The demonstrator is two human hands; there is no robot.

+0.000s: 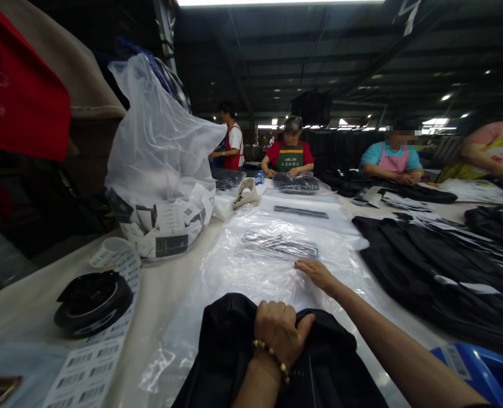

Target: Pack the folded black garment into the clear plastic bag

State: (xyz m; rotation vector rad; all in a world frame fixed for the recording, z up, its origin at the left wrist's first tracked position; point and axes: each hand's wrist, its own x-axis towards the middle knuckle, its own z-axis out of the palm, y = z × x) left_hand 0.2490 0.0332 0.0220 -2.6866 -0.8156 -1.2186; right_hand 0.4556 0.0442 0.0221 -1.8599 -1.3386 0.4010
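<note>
My left hand (279,331), with a beaded bracelet at the wrist, is closed over the top edge of a black fabric item (230,345) in front of me. Folds of cloth bunch up around its knuckles. Farther forward, my right hand (319,276) reaches in from the right with its fingers stretched out, the tips touching a stack of clear plastic bags (251,277). Dark printed boxes show on the bags. The black item overlaps the near end of this stack, and its lower part runs out of view.
At left stand a roll of black tape (94,306), a strip of barcode labels (107,351) and a clear sack of printed tags (166,221). Black fabric items (425,272) and a blue plastic object (481,368) lie at right. Several people work across the table.
</note>
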